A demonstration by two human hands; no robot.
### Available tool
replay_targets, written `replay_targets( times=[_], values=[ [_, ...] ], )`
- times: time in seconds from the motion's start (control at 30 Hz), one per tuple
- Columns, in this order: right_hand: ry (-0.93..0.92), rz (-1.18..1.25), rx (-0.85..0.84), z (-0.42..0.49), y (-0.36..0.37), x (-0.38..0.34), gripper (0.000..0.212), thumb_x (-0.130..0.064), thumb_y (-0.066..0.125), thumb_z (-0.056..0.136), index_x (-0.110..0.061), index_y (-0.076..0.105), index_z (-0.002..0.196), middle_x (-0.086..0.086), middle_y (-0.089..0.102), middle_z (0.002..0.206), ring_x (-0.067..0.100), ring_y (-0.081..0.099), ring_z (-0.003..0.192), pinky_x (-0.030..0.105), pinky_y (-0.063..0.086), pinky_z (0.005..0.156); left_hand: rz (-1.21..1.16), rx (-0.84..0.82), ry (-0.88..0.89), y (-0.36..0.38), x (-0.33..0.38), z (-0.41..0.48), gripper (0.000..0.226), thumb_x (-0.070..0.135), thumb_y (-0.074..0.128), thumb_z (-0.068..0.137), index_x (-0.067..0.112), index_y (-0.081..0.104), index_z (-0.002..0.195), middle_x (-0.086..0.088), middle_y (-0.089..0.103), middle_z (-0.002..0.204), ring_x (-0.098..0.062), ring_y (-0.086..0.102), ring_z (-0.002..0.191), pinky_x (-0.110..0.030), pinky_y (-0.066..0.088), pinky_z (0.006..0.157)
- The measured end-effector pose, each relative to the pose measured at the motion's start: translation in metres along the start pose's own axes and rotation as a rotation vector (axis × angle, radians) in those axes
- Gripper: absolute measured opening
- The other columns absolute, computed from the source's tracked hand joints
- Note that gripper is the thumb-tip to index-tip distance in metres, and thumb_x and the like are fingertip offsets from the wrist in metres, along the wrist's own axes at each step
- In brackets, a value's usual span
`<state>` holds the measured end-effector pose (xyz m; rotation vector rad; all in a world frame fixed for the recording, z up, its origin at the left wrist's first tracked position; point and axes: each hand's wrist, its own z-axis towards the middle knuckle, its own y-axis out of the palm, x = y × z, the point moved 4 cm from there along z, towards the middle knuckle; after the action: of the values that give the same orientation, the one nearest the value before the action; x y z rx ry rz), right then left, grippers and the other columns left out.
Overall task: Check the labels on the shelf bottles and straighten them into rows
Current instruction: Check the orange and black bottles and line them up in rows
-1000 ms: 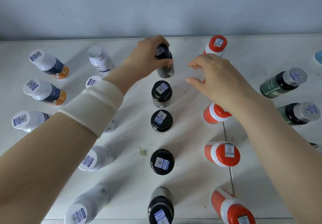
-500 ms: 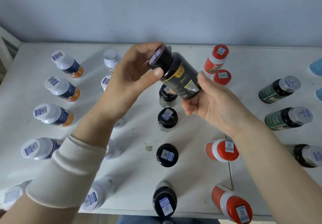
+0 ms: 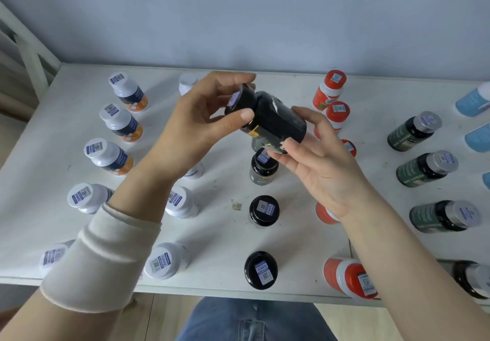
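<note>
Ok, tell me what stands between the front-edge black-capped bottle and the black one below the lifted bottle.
One more black-capped bottle, upright, sticker on its cap, apart from the front bottle and the rear bottle; seen in the head view.

Both hands hold a black bottle (image 3: pixel 275 120) tilted above the white shelf (image 3: pixel 225 234): the left hand (image 3: pixel 201 126) grips its cap, the right hand (image 3: pixel 318 160) its base.

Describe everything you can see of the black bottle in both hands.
The black bottle is glossy, dark, plastic-looking, with a black cap bearing a pale code sticker and a gold band on its label. It is held off the table, tilted almost on its side, cap up and to the left. The left hand grips the cap end; the right hand pinches the base. Label text is too blurred to read.
</note>
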<state>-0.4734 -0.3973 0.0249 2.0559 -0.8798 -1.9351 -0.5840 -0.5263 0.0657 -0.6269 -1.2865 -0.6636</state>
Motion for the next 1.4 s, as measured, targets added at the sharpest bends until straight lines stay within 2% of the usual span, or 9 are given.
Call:
replay_targets(
  times=[0.07, 0.27, 0.47, 0.7, 0.87, 1.0, 1.17, 1.27, 1.4],
  values=[
    [-0.047, -0.081, 0.042, -0.004, -0.002, 0.000, 0.056, 0.009, 0.073, 0.061, -0.020, 0.050, 0.103, 0.006, 0.060, 0.106, 0.020, 0.060, 0.102, 0.037, 0.053, 0.089, -0.038, -0.004, 0.002, 0.001, -0.002, -0.004, 0.038, 0.021, 0.066, 0.075, 0.025, 0.056, 0.112, -0.004, 0.061, 0.110, -0.017, 0.057, 0.112, -0.027, 0.048, 0.091],
    [-0.143, -0.267, 0.081, -0.016, -0.003, 0.001, 0.050, 0.010, 0.060, 0.063, -0.019, 0.047, 0.102, -0.002, 0.055, 0.106, -0.001, 0.064, 0.088, 0.014, 0.049, 0.077, -0.094, -0.095, 0.046, 0.009, 0.002, -0.021, 0.046, 0.027, 0.076, 0.071, 0.023, 0.059, 0.114, 0.007, 0.065, 0.116, -0.018, 0.056, 0.118, -0.027, 0.047, 0.093],
    [-0.105, -0.336, 0.033, -0.031, 0.003, 0.011, 0.050, 0.009, 0.064, 0.060, -0.017, 0.048, 0.100, 0.001, 0.057, 0.106, 0.000, 0.065, 0.089, 0.014, 0.049, 0.078, -0.099, -0.062, 0.036, 0.011, 0.001, -0.044, 0.057, 0.032, 0.076, 0.069, 0.016, 0.052, 0.119, 0.005, 0.065, 0.114, -0.017, 0.057, 0.116, -0.028, 0.045, 0.095],
    [0.009, -0.358, -0.148, -0.071, 0.037, 0.033, 0.043, -0.004, 0.070, 0.063, -0.022, 0.055, 0.099, -0.007, 0.064, 0.096, 0.007, 0.065, 0.088, 0.025, 0.051, 0.076, -0.128, 0.201, -0.012, 0.002, 0.007, -0.118, 0.050, 0.042, 0.076, 0.067, 0.020, 0.058, 0.108, 0.011, 0.066, 0.100, -0.010, 0.058, 0.100, -0.023, 0.046, 0.087],
    [0.153, -0.317, -0.300, -0.107, 0.065, 0.069, 0.059, -0.051, 0.081, 0.054, -0.027, 0.063, 0.105, -0.002, 0.066, 0.106, 0.020, 0.061, 0.102, 0.039, 0.052, 0.091, -0.184, 0.427, -0.088, 0.002, 0.000, -0.212, 0.050, 0.042, 0.077, 0.068, 0.022, 0.060, 0.110, 0.008, 0.066, 0.101, -0.016, 0.059, 0.101, -0.031, 0.047, 0.090],
    [0.195, -0.321, -0.396, -0.144, 0.090, 0.108, 0.057, -0.041, 0.084, 0.054, -0.027, 0.062, 0.105, 0.001, 0.063, 0.105, 0.013, 0.059, 0.100, 0.030, 0.049, 0.090, -0.231, 0.604, -0.155, 0.004, -0.004, -0.293, 0.050, 0.032, 0.078, 0.069, 0.022, 0.061, 0.115, -0.001, 0.063, 0.116, -0.023, 0.056, 0.114, -0.036, 0.046, 0.099],
    [0.154, -0.467, -0.537, -0.178, 0.153, 0.152, 0.043, -0.002, 0.069, 0.065, -0.023, 0.054, 0.100, -0.012, 0.064, 0.092, 0.001, 0.061, 0.091, 0.016, 0.048, 0.078, -0.231, 0.840, -0.241, -0.012, 0.002, -0.387, 0.029, 0.020, 0.066, 0.076, 0.016, 0.062, 0.104, 0.003, 0.071, 0.096, -0.014, 0.066, 0.091, -0.027, 0.055, 0.082],
    [0.148, -0.643, -0.704, -0.193, 0.201, 0.182, 0.045, 0.005, 0.072, 0.071, -0.025, 0.053, 0.099, -0.014, 0.065, 0.100, 0.004, 0.062, 0.099, 0.022, 0.050, 0.086, -0.063, 0.940, -0.235, -0.038, 0.016, -0.442, 0.037, 0.027, 0.071, 0.067, 0.019, 0.063, 0.102, 0.003, 0.069, 0.099, -0.016, 0.064, 0.097, -0.035, 0.052, 0.091],
    [-0.087, -1.208, -0.927, -0.206, 0.283, 0.232, 0.042, -0.015, 0.074, 0.076, -0.019, 0.055, 0.113, -0.002, 0.056, 0.117, 0.016, 0.055, 0.113, 0.036, 0.043, 0.102, 0.337, 1.012, -0.359, -0.085, 0.022, -0.527, 0.042, 0.020, 0.079, 0.071, 0.016, 0.060, 0.108, 0.005, 0.066, 0.107, -0.007, 0.062, 0.101, -0.021, 0.050, 0.089]
  ],
)
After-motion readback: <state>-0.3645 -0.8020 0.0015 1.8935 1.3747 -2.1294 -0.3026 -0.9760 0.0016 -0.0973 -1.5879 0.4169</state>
